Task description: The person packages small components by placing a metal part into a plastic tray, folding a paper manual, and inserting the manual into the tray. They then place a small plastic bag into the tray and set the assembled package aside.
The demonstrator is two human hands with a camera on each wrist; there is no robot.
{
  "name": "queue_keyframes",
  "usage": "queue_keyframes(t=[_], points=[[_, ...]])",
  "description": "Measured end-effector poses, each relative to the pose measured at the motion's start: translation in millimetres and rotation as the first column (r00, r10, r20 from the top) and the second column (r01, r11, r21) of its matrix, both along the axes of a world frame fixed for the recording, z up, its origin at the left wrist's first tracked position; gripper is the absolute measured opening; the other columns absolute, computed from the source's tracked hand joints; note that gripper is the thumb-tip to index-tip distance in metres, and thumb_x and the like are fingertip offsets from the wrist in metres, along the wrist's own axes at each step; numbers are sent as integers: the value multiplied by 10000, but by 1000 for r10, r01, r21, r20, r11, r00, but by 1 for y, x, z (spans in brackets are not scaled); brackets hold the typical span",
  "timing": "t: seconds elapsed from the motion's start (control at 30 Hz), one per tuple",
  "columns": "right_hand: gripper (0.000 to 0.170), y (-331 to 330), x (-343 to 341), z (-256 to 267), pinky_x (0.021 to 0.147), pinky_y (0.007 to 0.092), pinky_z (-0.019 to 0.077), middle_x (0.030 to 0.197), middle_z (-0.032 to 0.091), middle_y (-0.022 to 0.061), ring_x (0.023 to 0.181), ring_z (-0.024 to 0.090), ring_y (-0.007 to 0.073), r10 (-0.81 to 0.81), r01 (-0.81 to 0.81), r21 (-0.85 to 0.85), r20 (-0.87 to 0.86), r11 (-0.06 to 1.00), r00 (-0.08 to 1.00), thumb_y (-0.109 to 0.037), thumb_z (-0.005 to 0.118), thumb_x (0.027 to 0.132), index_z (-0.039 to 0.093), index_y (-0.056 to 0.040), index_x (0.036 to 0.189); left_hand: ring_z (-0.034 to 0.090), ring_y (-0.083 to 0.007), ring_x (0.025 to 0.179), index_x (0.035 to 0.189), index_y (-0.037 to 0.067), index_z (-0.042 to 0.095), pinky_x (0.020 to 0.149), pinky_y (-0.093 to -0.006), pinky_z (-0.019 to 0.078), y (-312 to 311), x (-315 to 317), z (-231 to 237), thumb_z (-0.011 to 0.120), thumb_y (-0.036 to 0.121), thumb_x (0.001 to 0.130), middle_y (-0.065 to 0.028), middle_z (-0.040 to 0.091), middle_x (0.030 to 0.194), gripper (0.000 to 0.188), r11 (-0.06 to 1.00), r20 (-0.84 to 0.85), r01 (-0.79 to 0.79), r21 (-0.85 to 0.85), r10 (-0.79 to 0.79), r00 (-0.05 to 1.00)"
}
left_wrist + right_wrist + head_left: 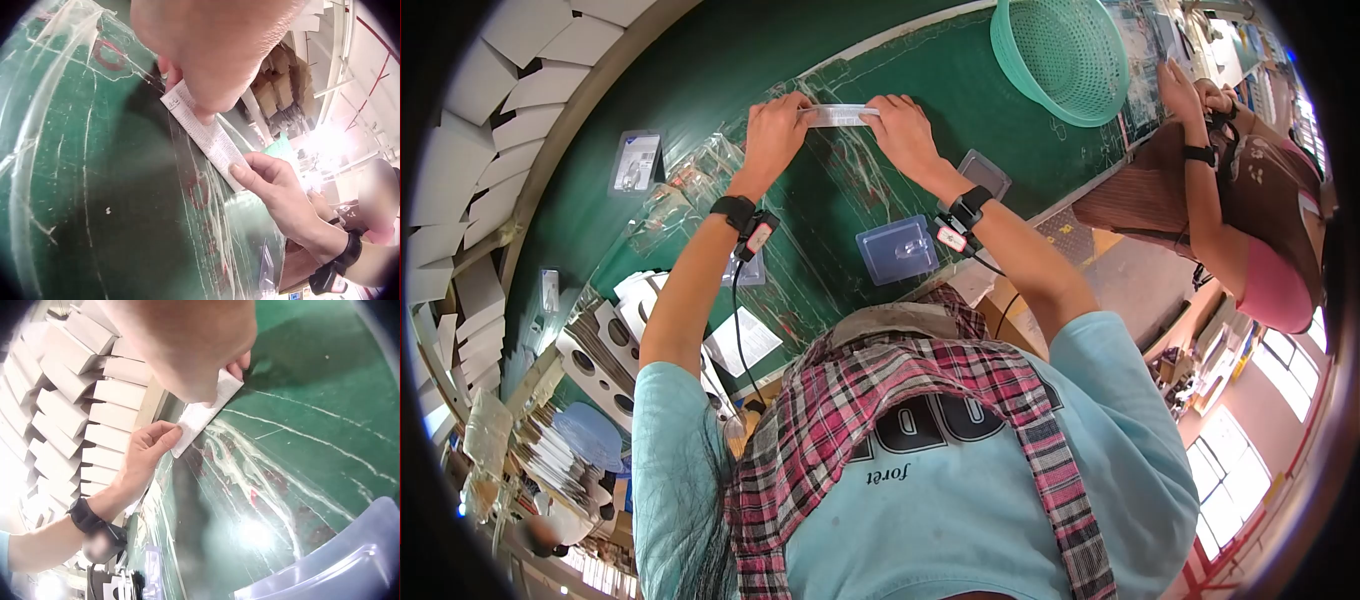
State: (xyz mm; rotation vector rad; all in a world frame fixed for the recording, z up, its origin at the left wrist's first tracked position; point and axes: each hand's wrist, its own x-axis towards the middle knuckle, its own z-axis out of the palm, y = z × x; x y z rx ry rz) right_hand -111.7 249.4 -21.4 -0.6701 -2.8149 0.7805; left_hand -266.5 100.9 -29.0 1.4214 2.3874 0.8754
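Over the feeds I am logging a green counter that is filling much of the head view, its surface showing pale scuffs and lines. Along the far left, white panels are standing in overlapping rows. At the right, a second person is showing beside the counter, both hands close together. A pale green mesh basket is sitting on the counter near that person.

Creased clear film is lying to the left of the nearer person's left forearm. A clear plastic tray is resting on the counter between the forearms, near the right wristband; a greyish tray is lying just beside the right forearm, on its outer side. A carded pack is lying near the film.

I am finding both hands engaged. The left grip is pinching one end of a narrow printed strip between thumb and fingers; the right grip is pinching the opposite end. The strip is spanning the gap between them, above the far part of the counter, its face carrying fine print (which I am not managing to read). Whether its lower edge is touching the counter, I cannot tell.
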Motion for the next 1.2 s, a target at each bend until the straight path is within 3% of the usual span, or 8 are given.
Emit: queue_keyframes(t=[0.3, 0.53, 0.63, 0.73, 0.83, 1.03, 1.07, 1.2], points=[[246, -1, -7, 3, 730, 454, 464, 782, 624, 143, 805, 596, 327, -112, 116, -47, 75, 992, 991, -139, 637, 815, 513, -51, 1008, 629, -292, 778, 841, 70, 578, 723, -429, 414, 9, 6, -8, 624, 168, 806, -97, 655, 790, 114, 992, -29, -126, -26, 125, 992], [256, -1, -10, 1, 702, 462, 442, 806, 631, 122, 804, 597, 315, -114, 117, -28, 92, 993, 989, -118, 665, 773, 508, -68, 969, 638, -302, 747, 810, 71, 580, 717, -435, 426, 14, 9, -8, 622, 163, 800, -92, 653, 746, 103, 981, -53, -186, -54, 183, 982], [258, -1, -11, 2, 707, 464, 443, 822, 637, 116, 814, 600, 314, -119, 123, -32, 108, 992, 987, -119, 665, 771, 509, -70, 970, 618, -282, 890, 888, 69, 599, 755, -433, 421, 14, 8, -3, 630, 171, 794, -97, 656, 929, 142, 968, 9, -171, -181, 175, 985], [257, 0, -14, 7, 722, 464, 447, 835, 642, 115, 833, 604, 314, -122, 132, -53, 154, 990, 980, -120, 662, 772, 510, -74, 973, 511, -289, 1119, 1084, 70, 576, 897, -445, 391, 11, 23, 12, 619, 176, 815, -111, 535, 1241, 293, 986, -342, -154, -60, 125, 931], [256, 0, -14, 10, 741, 464, 452, 845, 645, 118, 852, 609, 313, -133, 146, -61, 181, 987, 975, -127, 660, 776, 510, -83, 978, 341, -296, 1298, 1308, 55, 444, 1034, -446, 309, 6, 51, 29, 596, 268, 849, -101, 344, 1428, 528, 981, -216, 130, -144, -160, 963], [261, 3, -13, 7, 740, 474, 474, 859, 648, 143, 855, 627, 342, -109, 121, -48, 195, 992, 975, -200, 632, 830, 495, -101, 1029, 213, -257, 1395, 1450, 46, 233, 1128, -421, 207, -24, 48, 14, 518, 469, 859, -92, 255, 1500, 780, 928, -163, 297, -223, -336, 928], [260, 4, -13, 7, 740, 474, 474, 859, 649, 139, 856, 628, 341, -110, 124, -54, 208, 991, 972, -201, 631, 831, 495, -101, 1029, 272, -238, 1369, 1418, 29, 299, 1116, -416, 229, -29, 42, 16, 507, 497, 852, -74, 303, 1480, 763, 934, -235, 282, -221, -332, 914], [263, 2, -16, 5, 744, 464, 467, 866, 652, 115, 861, 622, 324, -132, 153, -81, 219, 985, 967, -174, 657, 804, 503, -100, 1004, 248, -253, 1380, 1420, 45, 298, 1122, -441, 197, -53, 24, 20, 550, 428, 859, -86, 285, 1486, 725, 940, -237, 212, -267, -277, 931]])
